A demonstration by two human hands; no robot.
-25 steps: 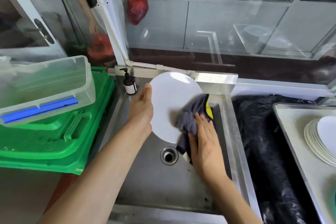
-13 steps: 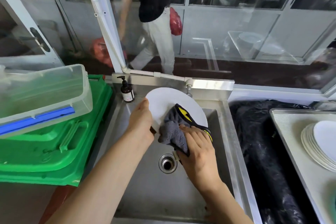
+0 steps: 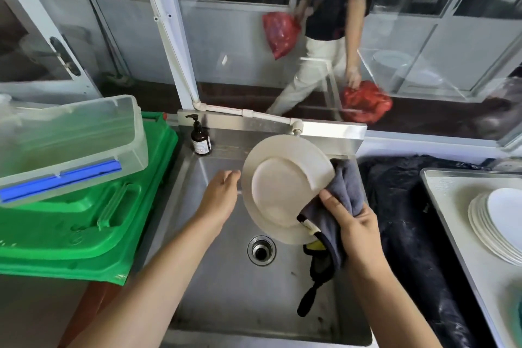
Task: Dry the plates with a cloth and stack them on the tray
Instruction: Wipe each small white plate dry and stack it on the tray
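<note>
Stainless steel sink [image 3: 214, 277] below. Round white ceramic plate [image 3: 282, 186], likely rigid, slippery, breakable, pinched at rim through grey cloth [image 3: 346, 189] by right hand [image 3: 353, 226]; left hand [image 3: 221, 196] loose, fingers apart, beside opposite rim.

plate stack [image 3: 497, 223] — cut off right | left grip [image 3: 221, 195] fingertips — blurred

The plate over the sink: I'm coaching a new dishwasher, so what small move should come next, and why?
Probably wipe the upturned underside with the cloth. The plate is tilted over the sink, and the right hand pinches its rim through the cloth. The left hand is open beside the opposite edge, so it could steady the plate first. The stack of plates waits on the tray.
</note>
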